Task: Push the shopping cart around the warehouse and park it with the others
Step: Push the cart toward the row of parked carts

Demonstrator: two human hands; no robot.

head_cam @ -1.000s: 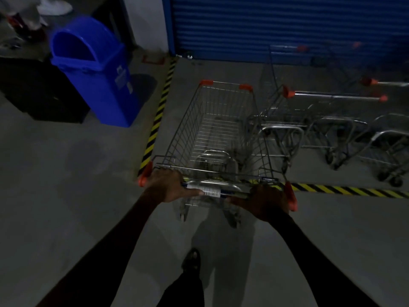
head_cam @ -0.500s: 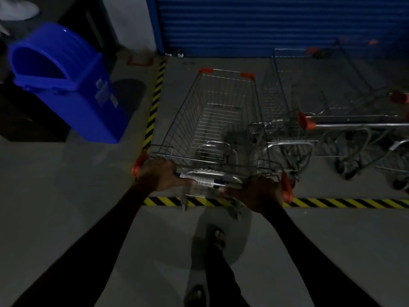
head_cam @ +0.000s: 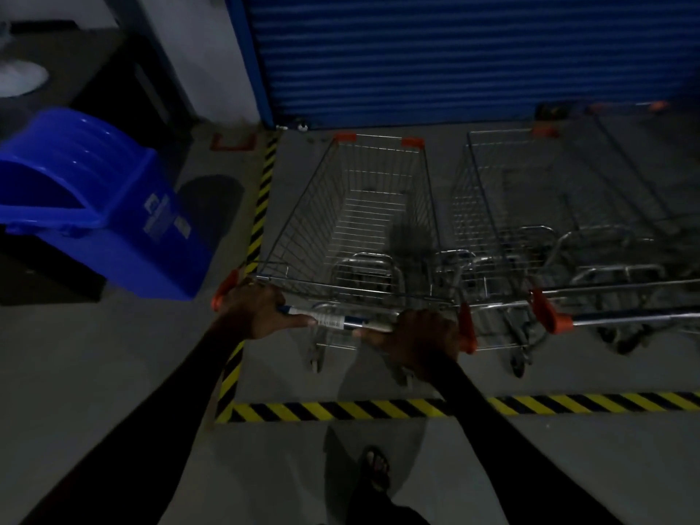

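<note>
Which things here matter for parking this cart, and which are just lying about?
Part of the job:
shopping cart
left hand
right hand
parked carts
striped floor tape

Just there:
blue bin
blue roller shutter

Parked carts close right, blue bin left, shutter ahead

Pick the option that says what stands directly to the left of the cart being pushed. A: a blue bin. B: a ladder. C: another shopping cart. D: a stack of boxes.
A: the blue bin stands left of the shopping cart, beyond the striped floor line; the other carts are on the right.
</note>
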